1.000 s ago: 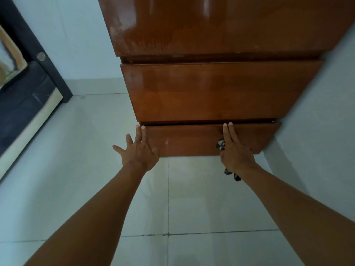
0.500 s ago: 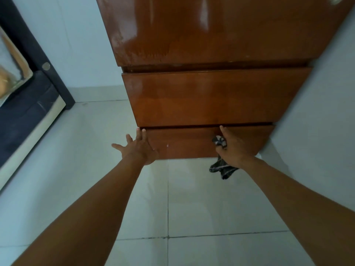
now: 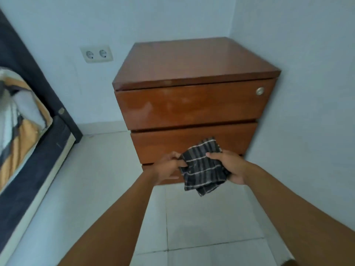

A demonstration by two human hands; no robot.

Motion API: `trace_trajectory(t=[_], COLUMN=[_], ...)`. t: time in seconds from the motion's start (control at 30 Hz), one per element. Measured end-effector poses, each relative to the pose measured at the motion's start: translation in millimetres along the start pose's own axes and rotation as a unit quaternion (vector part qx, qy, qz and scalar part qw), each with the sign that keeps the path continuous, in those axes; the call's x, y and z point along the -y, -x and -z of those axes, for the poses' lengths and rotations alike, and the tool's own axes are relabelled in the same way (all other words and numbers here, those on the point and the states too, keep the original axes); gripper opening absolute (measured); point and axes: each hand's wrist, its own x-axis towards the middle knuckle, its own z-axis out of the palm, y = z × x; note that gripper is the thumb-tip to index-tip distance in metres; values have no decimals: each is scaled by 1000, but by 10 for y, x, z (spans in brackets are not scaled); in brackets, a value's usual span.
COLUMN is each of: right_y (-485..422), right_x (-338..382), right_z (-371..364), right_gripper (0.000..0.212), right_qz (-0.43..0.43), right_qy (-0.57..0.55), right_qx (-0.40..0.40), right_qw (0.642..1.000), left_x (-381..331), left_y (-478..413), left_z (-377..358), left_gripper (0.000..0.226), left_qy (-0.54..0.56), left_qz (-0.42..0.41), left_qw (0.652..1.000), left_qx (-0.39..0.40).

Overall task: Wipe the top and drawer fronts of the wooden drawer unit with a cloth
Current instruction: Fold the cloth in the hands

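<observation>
Holding the dark grey cloth with thin white stripes (image 3: 203,167) stretched between both hands, in the air just in front of the lower drawer fronts of the glossy brown wooden three-drawer unit (image 3: 192,104). Left hand (image 3: 169,167) pinching the cloth's left edge between thumb and fingers; right hand (image 3: 228,166) clenched around its right side, thumb on top. Loose corner hanging below, touching nothing.

Best refolded now into a flat pad, cleaner face outward, gathered under one palm. Then pressed flat on a panel and drawn in long overlapping strokes along the grain, going lightly around the small round metal lock (image 3: 260,91) at the top drawer's right end. Cloudy smears showing on the top drawer front, so probably worth another pass there.

Compared with half a second ago: view pulled back and raised, whole unit now visible with its top; right hand no longer against the bottom drawer; left hand, then spread open and empty, now gripping the cloth. White double wall socket (image 3: 96,54) and dark bed frame (image 3: 38,131) off to the left.
</observation>
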Motion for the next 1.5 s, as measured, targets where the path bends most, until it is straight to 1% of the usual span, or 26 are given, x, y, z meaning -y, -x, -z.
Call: trace_trajectory(t=[0.1,0.17,0.2,0.27,0.33,0.4,0.47,0.5,0.57,0.67,0.7,0.77,0.8,0.87,0.97,1.03,1.13,1.2,1.27,1.33,1.4,1.5], right_y=[491,857,1044,1410,1750,2079,2382,2526,2769,2944,2958,2926,2880,2728,2356,2011,1396,996,651,374,153,-80], right_x=[364,642,792,1135,1559,2029,2503,2716,3086,3456,3547,3687,3739,3829,3909,3923,3886,3813,3758,3708,3648,3580], right_z=[-43,-104,-149,-283,-436,-571,-684,-738,-828,-880,-870,-814,-767,-645,-382,-171,181,414,597,735,848,956], right_gripper=[26,28,27,23,22,22,21,19,17,23,25,26,26,26,14,14,19,15,11,16,16,27], right_qz=[-57,-89,-97,-102,-93,-85,-75,-73,-78,-68,-62,-61,-63,-70,-87,-99,-102,-104,-114,-126,-132,-127], right_qy=[13,16,16,7,-6,-14,-5,5,35,39,34,39,46,58,76,83,122,163,198,224,241,253], right_qx=[6,9,5,-20,-68,-110,-127,-127,-126,-126,-129,-137,-143,-159,-178,-185,-204,-218,-220,-218,-222,-238], right_qw=[998,996,995,995,993,990,989,989,988,989,989,988,987,983,977,974,966,957,949,942,936,929], left_x=[-406,-732,-934,-1366,-1836,-2312,-2763,-2955,-3289,-3673,-3769,-3898,-3960,-4024,-4106,-4135,-4138,-4113,-4087,-4035,-3967,-3900], left_y=[392,682,835,1157,1504,1862,2177,2305,2508,2686,2687,2598,2538,2315,1835,1429,733,298,-82,-410,-694,-991], left_z=[39,26,21,18,67,161,287,345,435,506,525,553,555,546,504,463,393,339,279,223,158,75], left_gripper=[26,28,27,32,38,35,27,30,44,29,31,43,45,40,27,22,32,36,35,34,32,28], left_qy=[57,110,136,171,197,184,139,132,143,147,153,156,157,144,119,102,48,26,31,43,61,92], left_qz=[28,36,47,73,93,105,107,110,117,112,108,102,98,95,108,120,126,137,154,178,199,205], left_qw=[998,993,989,979,974,977,985,985,982,980,979,978,978,981,983,983,983,982,980,976,973,968], left_qx=[8,-20,-47,-85,-60,-19,-12,-21,-46,-76,-84,-93,-92,-92,-89,-96,-123,-128,-122,-114,-103,-114])
